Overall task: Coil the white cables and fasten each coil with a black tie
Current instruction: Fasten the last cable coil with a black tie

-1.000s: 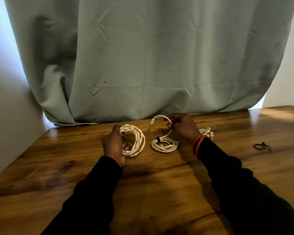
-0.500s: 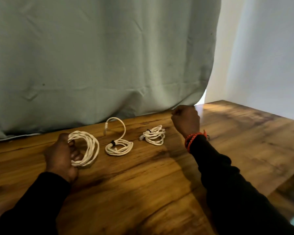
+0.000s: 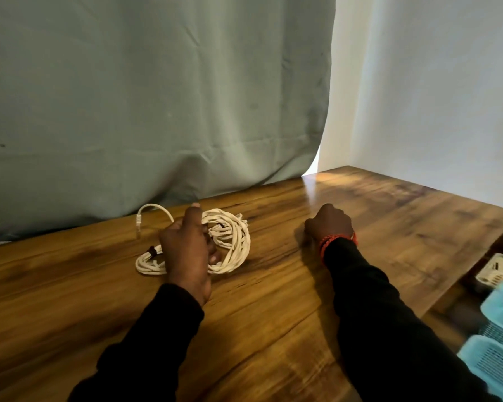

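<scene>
Two white coils visible on surface (image 3: 273, 285): tied coil (image 3: 150, 261), one black tie (image 3: 151, 250). Left hand (image 3: 188, 250) grips untied coil (image 3: 233, 242); right hand (image 3: 328, 224) fisted, contents can't tell.

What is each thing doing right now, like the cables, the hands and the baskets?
Big cable coil: lying on the table, held by the left hand, no tie visible.
Small cable coil: on the table, fastened with a black tie, one plug end sticking up.
Left hand: fingers curled round the big coil.
Right hand: a fist on the table; whether it holds anything is hidden.
Blue baskets: beside the table, blurred.
</scene>
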